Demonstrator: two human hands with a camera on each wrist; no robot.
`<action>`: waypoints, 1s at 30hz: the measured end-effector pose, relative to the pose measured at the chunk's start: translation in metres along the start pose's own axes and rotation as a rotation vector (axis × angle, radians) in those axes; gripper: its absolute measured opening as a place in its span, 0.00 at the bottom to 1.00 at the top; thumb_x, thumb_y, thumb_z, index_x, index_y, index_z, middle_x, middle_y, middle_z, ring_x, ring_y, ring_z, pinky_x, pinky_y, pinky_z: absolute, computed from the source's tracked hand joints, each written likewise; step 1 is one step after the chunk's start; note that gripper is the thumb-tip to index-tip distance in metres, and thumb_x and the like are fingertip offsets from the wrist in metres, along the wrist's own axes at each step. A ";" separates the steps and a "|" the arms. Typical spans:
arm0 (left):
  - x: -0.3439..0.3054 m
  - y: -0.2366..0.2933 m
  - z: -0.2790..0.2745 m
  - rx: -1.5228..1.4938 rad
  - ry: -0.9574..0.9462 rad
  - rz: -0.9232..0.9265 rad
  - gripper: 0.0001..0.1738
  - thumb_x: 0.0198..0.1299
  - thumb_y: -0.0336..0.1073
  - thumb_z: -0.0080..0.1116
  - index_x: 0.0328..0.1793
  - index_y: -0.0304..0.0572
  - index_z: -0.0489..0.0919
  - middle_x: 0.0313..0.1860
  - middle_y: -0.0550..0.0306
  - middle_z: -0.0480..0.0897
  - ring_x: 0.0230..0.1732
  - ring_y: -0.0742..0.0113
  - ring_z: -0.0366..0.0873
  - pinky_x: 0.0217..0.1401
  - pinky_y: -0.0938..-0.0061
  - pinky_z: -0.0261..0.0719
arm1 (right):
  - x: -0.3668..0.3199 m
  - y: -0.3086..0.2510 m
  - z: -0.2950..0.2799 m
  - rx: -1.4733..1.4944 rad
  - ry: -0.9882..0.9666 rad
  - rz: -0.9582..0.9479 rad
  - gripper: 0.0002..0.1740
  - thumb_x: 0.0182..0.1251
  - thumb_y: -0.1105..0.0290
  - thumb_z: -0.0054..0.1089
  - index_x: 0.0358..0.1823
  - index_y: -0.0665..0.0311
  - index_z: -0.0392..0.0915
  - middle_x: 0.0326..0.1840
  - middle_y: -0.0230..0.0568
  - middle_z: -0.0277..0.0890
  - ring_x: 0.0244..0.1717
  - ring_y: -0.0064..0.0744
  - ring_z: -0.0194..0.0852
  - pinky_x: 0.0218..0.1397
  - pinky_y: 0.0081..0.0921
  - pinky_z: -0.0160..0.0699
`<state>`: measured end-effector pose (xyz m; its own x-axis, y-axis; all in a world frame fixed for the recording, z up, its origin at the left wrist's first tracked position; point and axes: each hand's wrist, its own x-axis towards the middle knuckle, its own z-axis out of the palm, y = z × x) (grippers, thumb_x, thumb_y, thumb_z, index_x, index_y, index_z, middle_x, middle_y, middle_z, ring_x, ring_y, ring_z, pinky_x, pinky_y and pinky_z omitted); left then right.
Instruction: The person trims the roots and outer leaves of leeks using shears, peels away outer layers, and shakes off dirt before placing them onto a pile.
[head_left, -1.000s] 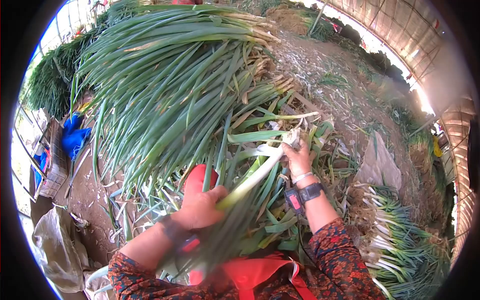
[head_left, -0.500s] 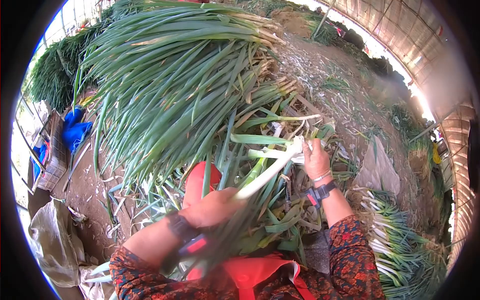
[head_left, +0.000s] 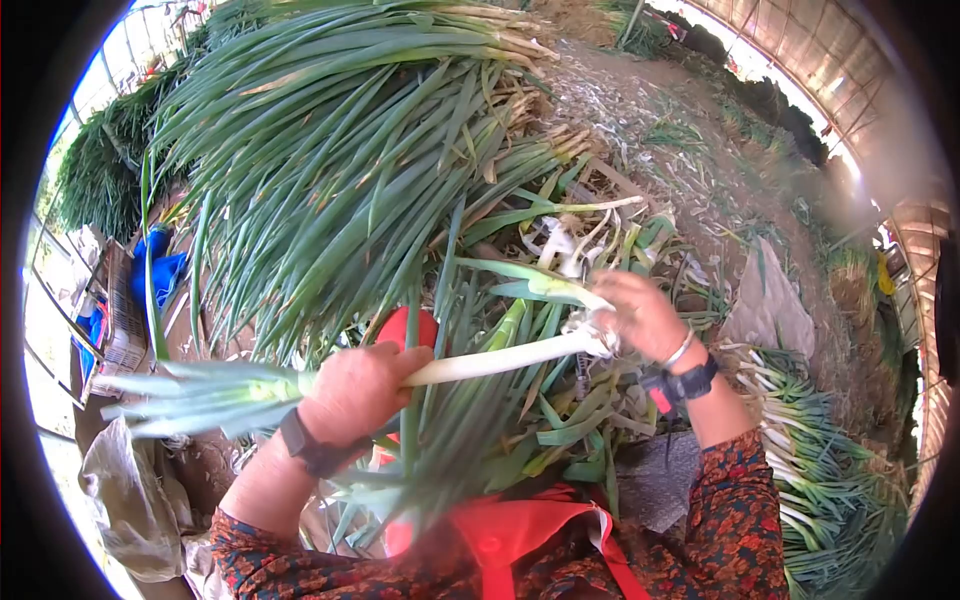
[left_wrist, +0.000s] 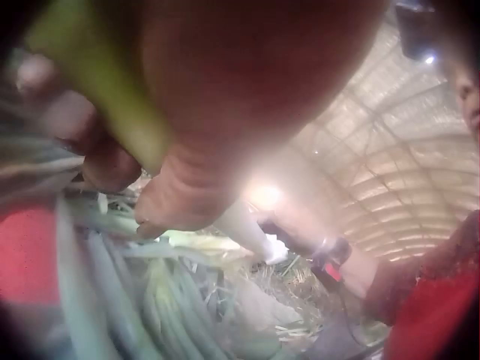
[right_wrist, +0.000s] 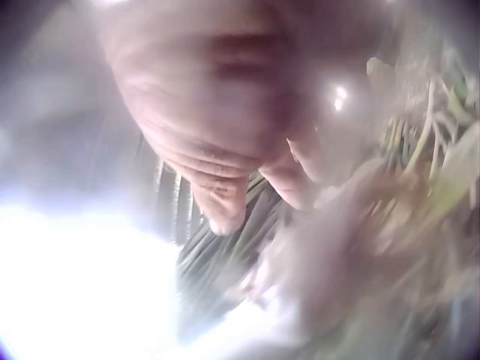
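The left hand [head_left: 357, 392] grips one long green onion [head_left: 490, 362] around its stem. Its white part points right and its blurred green leaves stretch out to the left. At the root end is the right hand [head_left: 642, 315], its blurred fingers beside the roots and a pale loose leaf [head_left: 540, 285]; whether they pinch anything cannot be told. In the left wrist view, the left hand's thumb and fingers [left_wrist: 180, 199] wrap the green part of the stem. In the right wrist view, the right hand [right_wrist: 217, 112] is bent over a blurred pale shape.
A large heap of green onions [head_left: 330, 170] fills the upper left. Trimmed leaves [head_left: 575, 425] lie below the hands. On the right are a row of onions [head_left: 800, 450] and a pale sheet [head_left: 768, 305]. A crate [head_left: 122, 320], blue cloth [head_left: 158, 275] and plastic sack [head_left: 135, 500] are at left.
The left hand has moved left and up with the onion, which now lies more level, its leaves swung out left. The right hand has turned inward over the root end.
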<state>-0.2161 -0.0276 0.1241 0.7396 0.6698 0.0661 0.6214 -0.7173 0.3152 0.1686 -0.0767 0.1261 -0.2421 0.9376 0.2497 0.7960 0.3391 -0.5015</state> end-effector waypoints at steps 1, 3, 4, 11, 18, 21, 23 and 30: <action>0.002 0.003 -0.012 0.065 0.057 0.040 0.22 0.50 0.34 0.63 0.54 0.53 0.81 0.27 0.55 0.76 0.29 0.53 0.80 0.32 0.60 0.79 | 0.001 -0.013 0.007 0.023 -0.083 -0.070 0.18 0.66 0.60 0.62 0.51 0.65 0.80 0.55 0.46 0.79 0.53 0.44 0.77 0.59 0.35 0.73; 0.007 0.018 -0.053 0.190 0.172 0.116 0.19 0.50 0.33 0.63 0.51 0.54 0.82 0.25 0.57 0.74 0.27 0.56 0.79 0.30 0.61 0.78 | -0.005 -0.029 0.015 0.245 -0.330 0.115 0.20 0.70 0.56 0.58 0.50 0.67 0.80 0.50 0.41 0.80 0.48 0.37 0.79 0.53 0.30 0.75; 0.009 0.024 -0.073 0.295 0.216 0.142 0.18 0.50 0.32 0.62 0.49 0.55 0.83 0.25 0.59 0.72 0.28 0.58 0.78 0.32 0.62 0.77 | -0.009 -0.036 0.016 0.384 -0.366 0.172 0.20 0.71 0.57 0.58 0.51 0.67 0.79 0.48 0.39 0.80 0.45 0.32 0.79 0.50 0.27 0.75; 0.077 0.030 -0.132 0.559 1.136 0.255 0.27 0.45 0.22 0.57 0.54 0.49 0.82 0.51 0.46 0.76 0.54 0.49 0.72 0.64 0.57 0.68 | 0.002 -0.095 0.032 1.100 -0.212 0.137 0.22 0.77 0.58 0.50 0.59 0.71 0.71 0.41 0.35 0.77 0.37 0.23 0.78 0.40 0.20 0.76; 0.153 0.029 -0.039 -1.940 0.299 -0.148 0.22 0.73 0.53 0.45 0.52 0.39 0.71 0.39 0.49 0.81 0.34 0.56 0.81 0.38 0.61 0.84 | 0.033 -0.111 0.058 1.010 0.039 0.351 0.25 0.77 0.48 0.46 0.48 0.64 0.77 0.29 0.27 0.74 0.26 0.16 0.69 0.29 0.15 0.66; 0.176 0.033 -0.008 -1.834 0.336 -0.141 0.12 0.70 0.41 0.54 0.44 0.42 0.68 0.29 0.58 0.73 0.22 0.69 0.71 0.20 0.73 0.75 | 0.029 -0.107 0.063 0.963 0.033 0.322 0.23 0.77 0.49 0.48 0.48 0.66 0.76 0.27 0.25 0.70 0.25 0.14 0.65 0.28 0.14 0.65; 0.184 0.044 0.000 -1.905 0.339 -0.264 0.12 0.68 0.36 0.57 0.44 0.42 0.65 0.28 0.60 0.70 0.20 0.73 0.68 0.15 0.77 0.70 | 0.022 -0.106 0.064 0.984 0.038 0.373 0.25 0.77 0.47 0.47 0.40 0.65 0.76 0.26 0.25 0.70 0.26 0.16 0.65 0.31 0.17 0.66; 0.198 0.042 0.003 -1.629 0.365 -0.278 0.13 0.69 0.36 0.55 0.45 0.39 0.63 0.28 0.59 0.70 0.19 0.72 0.68 0.15 0.74 0.71 | -0.027 -0.112 0.062 0.451 0.096 0.127 0.17 0.72 0.64 0.54 0.25 0.67 0.73 0.18 0.41 0.64 0.21 0.31 0.63 0.28 0.26 0.65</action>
<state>-0.0429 0.0739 0.1477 0.4228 0.9058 -0.0290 -0.3517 0.1935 0.9159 0.0515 -0.1353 0.1246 -0.0895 0.9697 0.2275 0.4904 0.2417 -0.8373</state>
